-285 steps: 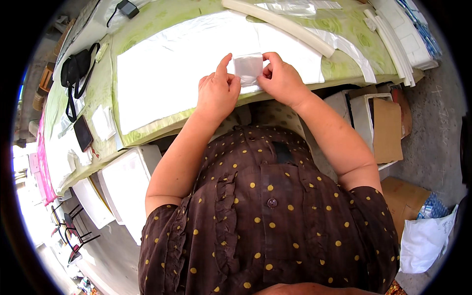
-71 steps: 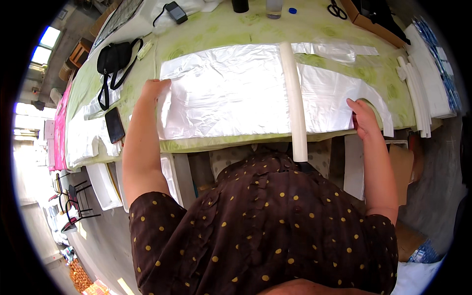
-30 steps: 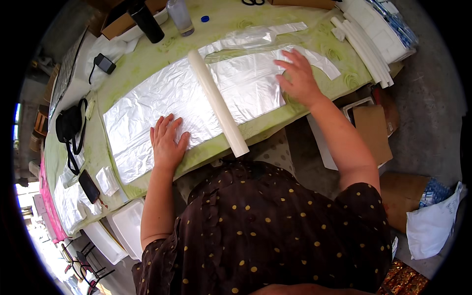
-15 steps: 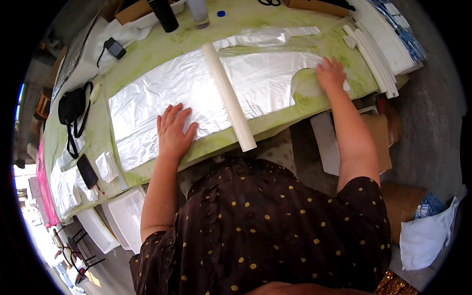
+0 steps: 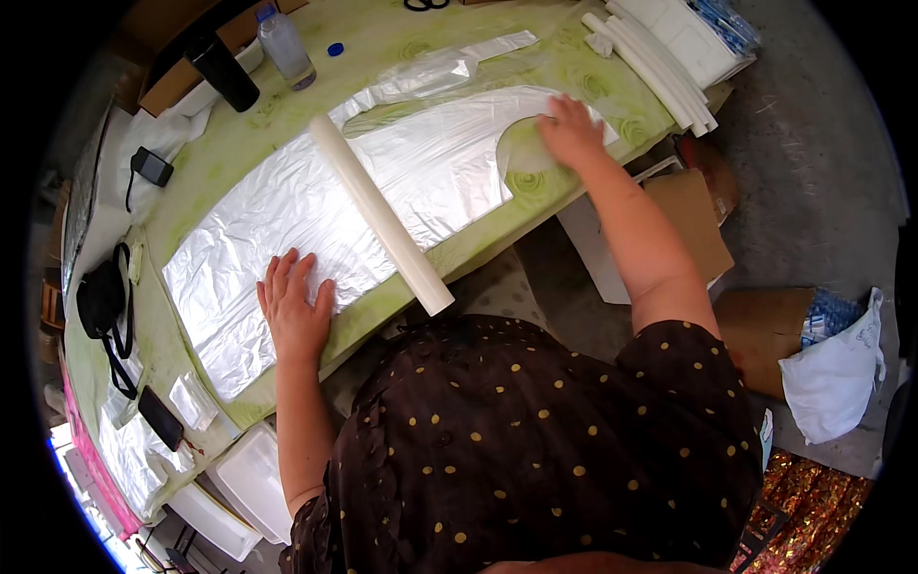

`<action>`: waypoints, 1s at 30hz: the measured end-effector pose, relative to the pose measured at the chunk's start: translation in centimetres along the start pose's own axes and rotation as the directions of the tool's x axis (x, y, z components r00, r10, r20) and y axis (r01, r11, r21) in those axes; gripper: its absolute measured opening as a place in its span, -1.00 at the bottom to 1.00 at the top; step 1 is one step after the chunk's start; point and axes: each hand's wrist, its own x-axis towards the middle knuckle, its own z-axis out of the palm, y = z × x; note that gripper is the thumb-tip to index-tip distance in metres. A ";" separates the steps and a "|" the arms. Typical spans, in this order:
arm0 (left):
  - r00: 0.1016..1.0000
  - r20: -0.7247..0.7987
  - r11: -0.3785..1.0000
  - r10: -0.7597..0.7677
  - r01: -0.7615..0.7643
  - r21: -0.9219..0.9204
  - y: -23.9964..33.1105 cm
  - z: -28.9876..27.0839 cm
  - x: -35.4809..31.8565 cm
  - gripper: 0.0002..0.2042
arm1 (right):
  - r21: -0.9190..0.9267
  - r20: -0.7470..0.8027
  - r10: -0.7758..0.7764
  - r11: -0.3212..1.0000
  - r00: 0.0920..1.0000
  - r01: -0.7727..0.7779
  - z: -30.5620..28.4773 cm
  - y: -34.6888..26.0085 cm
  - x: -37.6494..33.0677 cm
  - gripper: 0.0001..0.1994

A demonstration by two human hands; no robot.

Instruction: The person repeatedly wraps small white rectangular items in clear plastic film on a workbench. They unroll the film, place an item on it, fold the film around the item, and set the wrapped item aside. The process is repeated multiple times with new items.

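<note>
- The left hand (image 5: 295,308) lies flat, fingers spread wide, palm down on the clear plastic sheet (image 5: 316,206), gripping nothing.
- The right hand (image 5: 571,131) rests open, fingers loosely together, on the sheet's far end beside a curved cut-out.
- The sheet lies spread along the green table (image 5: 229,153).
- A white roll (image 5: 378,212) lies across the sheet, between the two hands.

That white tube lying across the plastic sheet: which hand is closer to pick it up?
Probably the left hand. It lies flat on the plastic sheet right beside the white tube, near its closer end. The right hand presses the sheet's far right end, well away from the tube.
</note>
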 end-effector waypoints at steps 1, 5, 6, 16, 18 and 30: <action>1.000 -0.006 1.000 0.004 -0.004 -0.003 0.0 0.1 -0.1 -0.59 | 0.011 0.000 0.077 0.997 0.997 -0.077 -0.6 1.4 0.4 -0.31; 1.000 -0.017 1.000 0.016 -0.016 -0.004 -0.1 0.2 -0.2 -0.58 | 0.112 -0.268 0.182 0.981 0.946 -0.157 -2.6 3.0 1.8 -0.34; 1.000 -0.016 1.000 0.015 -0.015 -0.003 -0.1 0.2 -0.2 -0.58 | 0.093 -0.449 0.054 0.996 0.892 -0.013 -3.1 2.8 2.2 -0.35; 1.000 -0.005 1.000 0.005 -0.005 0.009 -0.5 0.3 -0.2 -0.58 | 0.006 0.086 -0.237 0.971 0.968 0.237 0.6 -5.5 0.1 -0.19; 1.000 -0.002 1.000 0.003 -0.002 0.015 -0.2 0.1 -0.1 -0.58 | 0.015 0.068 -0.207 0.978 0.976 0.206 -0.2 -5.4 -0.1 -0.17; 0.999 0.005 0.998 0.043 -0.043 0.037 -0.2 0.2 0.0 -0.60 | -0.055 -0.075 0.237 0.969 0.969 -0.241 -1.7 10.4 -4.4 -0.12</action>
